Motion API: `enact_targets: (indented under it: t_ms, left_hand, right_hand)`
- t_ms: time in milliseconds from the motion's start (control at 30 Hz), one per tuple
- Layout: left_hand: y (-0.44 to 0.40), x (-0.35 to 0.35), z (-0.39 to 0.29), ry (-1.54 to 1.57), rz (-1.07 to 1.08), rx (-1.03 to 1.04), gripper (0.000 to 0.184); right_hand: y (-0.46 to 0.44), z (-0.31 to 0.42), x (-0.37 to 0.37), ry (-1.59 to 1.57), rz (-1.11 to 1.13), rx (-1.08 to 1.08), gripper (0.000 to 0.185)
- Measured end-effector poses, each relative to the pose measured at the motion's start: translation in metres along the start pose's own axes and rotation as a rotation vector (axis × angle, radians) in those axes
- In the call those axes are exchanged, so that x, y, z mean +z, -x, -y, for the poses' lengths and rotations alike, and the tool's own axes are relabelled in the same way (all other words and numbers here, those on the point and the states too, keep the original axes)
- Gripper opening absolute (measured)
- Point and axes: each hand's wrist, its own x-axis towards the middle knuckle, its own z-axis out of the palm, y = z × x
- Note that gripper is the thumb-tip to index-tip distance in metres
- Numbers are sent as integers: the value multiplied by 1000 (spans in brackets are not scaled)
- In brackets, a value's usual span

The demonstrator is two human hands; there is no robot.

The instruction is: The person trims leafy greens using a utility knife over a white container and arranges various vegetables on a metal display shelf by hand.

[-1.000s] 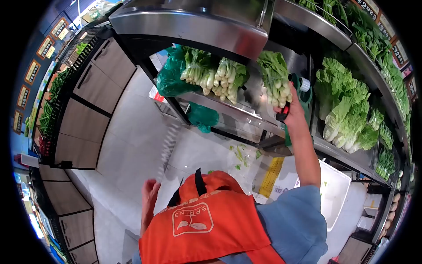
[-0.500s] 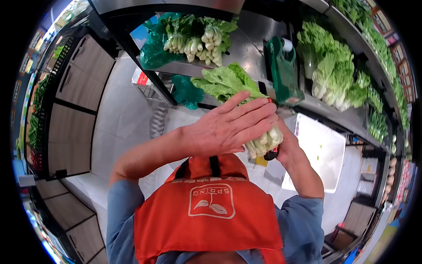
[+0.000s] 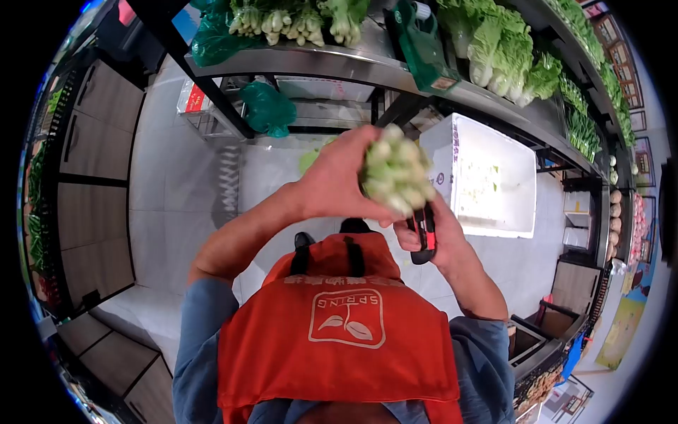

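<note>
A bunch of leafy greens [image 3: 397, 169], blurred by motion, is tilted so its pale stem ends face the camera. My left hand [image 3: 332, 175] is closed around its side. Most of the leaves are hidden behind the hand, with a patch of green showing at its left. My right hand [image 3: 446, 230] grips a red-and-black handled tool [image 3: 424, 239] just below the stem ends. The tool's far end is hidden behind the bunch, so its kind is unclear.
A white foam box [image 3: 498, 177] with leaf scraps stands right of my hands. On the metal shelf ahead lie bunched greens [image 3: 282, 27], a green plastic container [image 3: 420, 49] and lettuces [image 3: 501, 53]. A green bag [image 3: 268, 108] hangs below the shelf. Wooden cabinets [image 3: 95, 120] line the left.
My left hand went from lying flat over the bunch to wrapping around it. The bunch turned stem ends toward the camera. My right hand moved lower, showing more of the tool. The view shifted.
</note>
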Motion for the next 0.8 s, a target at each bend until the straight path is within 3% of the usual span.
enact_targets:
  t_ms: [33,133,200,400,467,600,733,800]
  left_hand:
    - [-1,6,5,249,-32,9,92]
    - [-6,31,16,652,-24,-164,92]
    - [-12,49,14,608,3,-191,96]
    - [-74,154,-1,453,167,-173,97]
    - [-104,194,-5,460,238,-134,95]
    - [-157,266,-40,554,218,-212,93]
    - [-192,302,-56,410,217,-291,91]
    - [-204,318,-57,312,183,-313,87]
  right_hand:
    - [7,-6,-1,44,-228,-22,49]
    - [40,-10,-30,164,-336,-66,47]
    - [61,-7,-45,372,-392,-271,39]
    - [126,36,-100,746,-492,-729,49]
    - [156,57,-123,739,-410,-814,50]
    - [231,102,-183,885,-546,-844,52]
    - [284,131,-227,1335,-690,-914,47]
    - [298,137,-225,1407,-653,-940,46]
